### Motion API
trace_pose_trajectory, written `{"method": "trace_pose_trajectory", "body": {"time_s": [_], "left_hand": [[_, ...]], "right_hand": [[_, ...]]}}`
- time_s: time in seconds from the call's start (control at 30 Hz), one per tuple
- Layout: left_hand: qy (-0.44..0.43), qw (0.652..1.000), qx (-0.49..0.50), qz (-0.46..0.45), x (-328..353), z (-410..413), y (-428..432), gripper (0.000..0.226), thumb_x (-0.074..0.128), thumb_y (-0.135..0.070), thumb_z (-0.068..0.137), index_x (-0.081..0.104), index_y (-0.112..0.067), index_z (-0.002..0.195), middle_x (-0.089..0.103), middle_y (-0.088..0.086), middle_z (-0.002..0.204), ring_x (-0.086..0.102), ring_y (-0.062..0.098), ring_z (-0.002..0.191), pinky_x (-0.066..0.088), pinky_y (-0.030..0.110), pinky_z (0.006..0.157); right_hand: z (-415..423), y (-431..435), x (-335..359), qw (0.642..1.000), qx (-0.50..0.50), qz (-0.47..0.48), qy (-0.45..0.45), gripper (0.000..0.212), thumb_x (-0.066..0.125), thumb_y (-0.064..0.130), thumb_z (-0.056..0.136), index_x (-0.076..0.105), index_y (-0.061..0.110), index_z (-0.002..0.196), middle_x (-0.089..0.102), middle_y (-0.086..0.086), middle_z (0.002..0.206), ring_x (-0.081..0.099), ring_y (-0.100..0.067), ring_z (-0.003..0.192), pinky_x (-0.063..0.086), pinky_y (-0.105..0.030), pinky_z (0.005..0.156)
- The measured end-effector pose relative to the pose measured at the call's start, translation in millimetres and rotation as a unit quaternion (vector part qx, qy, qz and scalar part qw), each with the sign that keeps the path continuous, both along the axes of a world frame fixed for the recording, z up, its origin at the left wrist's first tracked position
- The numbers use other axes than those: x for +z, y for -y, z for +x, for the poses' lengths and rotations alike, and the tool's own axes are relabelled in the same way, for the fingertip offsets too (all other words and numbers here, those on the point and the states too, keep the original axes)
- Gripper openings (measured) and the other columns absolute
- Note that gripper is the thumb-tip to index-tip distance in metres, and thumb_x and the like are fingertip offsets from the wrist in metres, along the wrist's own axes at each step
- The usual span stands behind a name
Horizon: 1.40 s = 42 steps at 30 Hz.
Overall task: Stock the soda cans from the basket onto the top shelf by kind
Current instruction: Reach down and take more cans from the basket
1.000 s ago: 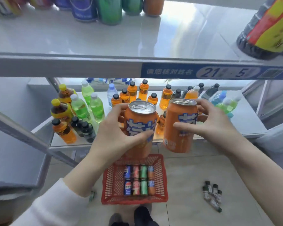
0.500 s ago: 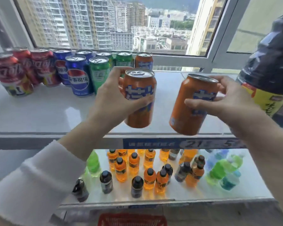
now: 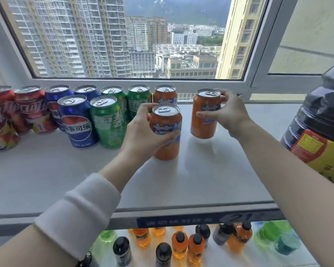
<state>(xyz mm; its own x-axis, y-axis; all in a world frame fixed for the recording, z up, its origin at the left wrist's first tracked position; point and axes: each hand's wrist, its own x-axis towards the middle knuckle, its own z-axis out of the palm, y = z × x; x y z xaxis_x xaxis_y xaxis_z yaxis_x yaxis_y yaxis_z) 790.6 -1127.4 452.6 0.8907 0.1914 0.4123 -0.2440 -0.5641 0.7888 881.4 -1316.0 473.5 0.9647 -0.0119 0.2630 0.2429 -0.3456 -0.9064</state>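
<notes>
Each hand grips one orange can: the left hand point(image 3: 143, 135) sets its orange can point(image 3: 166, 132) down, the right hand point(image 3: 228, 114) places the other orange can point(image 3: 205, 113), beside the orange one on the top shelf point(image 3: 46, 180), so kinds match

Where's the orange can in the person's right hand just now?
In the head view, the orange can sits right of centre in the right hand, at the top shelf, right of the other orange cans near the window frame.

Cans point(image 3: 76, 120) left on shelf point(image 3: 46, 180); bottle point(image 3: 320, 135) right.
</notes>
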Motion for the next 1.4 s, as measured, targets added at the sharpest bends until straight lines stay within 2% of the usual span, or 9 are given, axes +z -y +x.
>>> {"method": "trace_pose_trajectory", "body": {"time_s": [0.07, 0.17, 0.2, 0.33, 0.67, 0.9, 1.07, 1.17, 1.4], "left_hand": [[0.0, 1.0, -0.008, -0.004, -1, 6, 0, 0.065, 0.083, -0.029, 0.061, 0.047, -0.027, 0.114, 0.056, -0.02, 0.085, 0.057, -0.012, 0.075, 0.047, 0.004, 0.065], [0.001, 1.0, -0.004, -0.001, -3, 14, 3, 0.063, 0.083, -0.033, 0.059, 0.045, -0.034, 0.109, 0.057, -0.023, 0.084, 0.052, -0.024, 0.073, 0.051, 0.016, 0.075], [0.001, 1.0, -0.003, -0.002, -3, 16, 3, 0.063, 0.082, -0.034, 0.059, 0.045, -0.035, 0.109, 0.057, -0.025, 0.084, 0.051, -0.025, 0.074, 0.051, 0.019, 0.077], [-0.003, 1.0, -0.017, -0.003, -3, 20, 4, 0.063, 0.081, -0.033, 0.061, 0.042, -0.037, 0.109, 0.055, -0.026, 0.084, 0.049, -0.028, 0.076, 0.047, 0.008, 0.071], [0.002, 0.999, -0.032, -0.016, -6, 22, 2, 0.063, 0.081, -0.027, 0.062, 0.044, -0.034, 0.113, 0.057, -0.025, 0.089, 0.053, -0.024, 0.079, 0.046, 0.002, 0.068], [0.004, 0.999, -0.037, -0.022, -3, 20, 6, 0.063, 0.082, -0.022, 0.061, 0.046, -0.03, 0.112, 0.056, -0.02, 0.088, 0.052, -0.024, 0.076, 0.04, -0.002, 0.06], [0.009, 0.999, -0.036, -0.01, 0, 28, 25, 0.066, 0.084, -0.03, 0.057, 0.045, -0.03, 0.11, 0.061, -0.011, 0.095, 0.058, -0.005, 0.087, 0.048, 0.009, 0.072], [0.014, 0.999, -0.035, -0.019, -1, 39, 45, 0.068, 0.084, -0.034, 0.056, 0.046, -0.027, 0.112, 0.063, -0.004, 0.104, 0.061, 0.012, 0.096, 0.052, 0.027, 0.084], [0.03, 0.999, -0.023, -0.024, -6, 59, 72, 0.066, 0.083, -0.034, 0.06, 0.047, -0.024, 0.114, 0.063, 0.001, 0.106, 0.057, 0.014, 0.103, 0.047, 0.024, 0.087]], "right_hand": [[13, -6, -3, 1.0, 0.01, 0.015, -0.015, 0.079, 0.085, 0.003, 0.057, 0.046, 0.01, 0.126, 0.052, -0.001, 0.105, 0.055, -0.015, 0.094, 0.053, -0.032, 0.084], [27, -14, -4, 0.997, 0.04, 0.052, -0.04, 0.077, 0.081, -0.004, 0.06, 0.044, 0.008, 0.127, 0.05, -0.002, 0.106, 0.055, -0.007, 0.08, 0.05, -0.014, 0.049], [32, -16, -5, 0.996, 0.048, 0.058, -0.044, 0.077, 0.081, -0.005, 0.061, 0.044, 0.008, 0.127, 0.05, -0.003, 0.108, 0.056, -0.009, 0.082, 0.049, -0.014, 0.048], [46, -21, -6, 0.995, 0.073, 0.052, -0.05, 0.079, 0.081, -0.004, 0.06, 0.043, 0.009, 0.128, 0.051, -0.005, 0.114, 0.058, -0.021, 0.098, 0.052, -0.032, 0.077], [56, -25, -8, 0.993, 0.107, 0.041, -0.034, 0.075, 0.08, -0.004, 0.062, 0.044, 0.009, 0.126, 0.051, -0.006, 0.113, 0.057, -0.02, 0.095, 0.049, -0.028, 0.073], [52, -24, -8, 0.993, 0.111, 0.023, -0.035, 0.085, 0.081, 0.01, 0.067, 0.035, 0.013, 0.137, 0.047, -0.003, 0.128, 0.055, -0.021, 0.111, 0.048, -0.021, 0.076], [36, -11, 6, 0.997, 0.057, 0.044, -0.005, 0.075, 0.07, 0.033, 0.078, 0.032, 0.012, 0.14, 0.041, -0.005, 0.143, 0.043, -0.022, 0.128, 0.04, -0.035, 0.101], [23, 0, 11, 0.998, 0.048, 0.046, -0.014, 0.064, 0.065, 0.036, 0.082, 0.04, 0.011, 0.135, 0.049, -0.006, 0.134, 0.05, -0.018, 0.117, 0.044, -0.039, 0.099], [-7, 23, 0, 0.994, 0.053, 0.083, -0.037, 0.035, 0.065, 0.035, 0.081, 0.057, 0.018, 0.11, 0.06, -0.002, 0.111, 0.057, -0.019, 0.11, 0.054, -0.037, 0.085]]}}
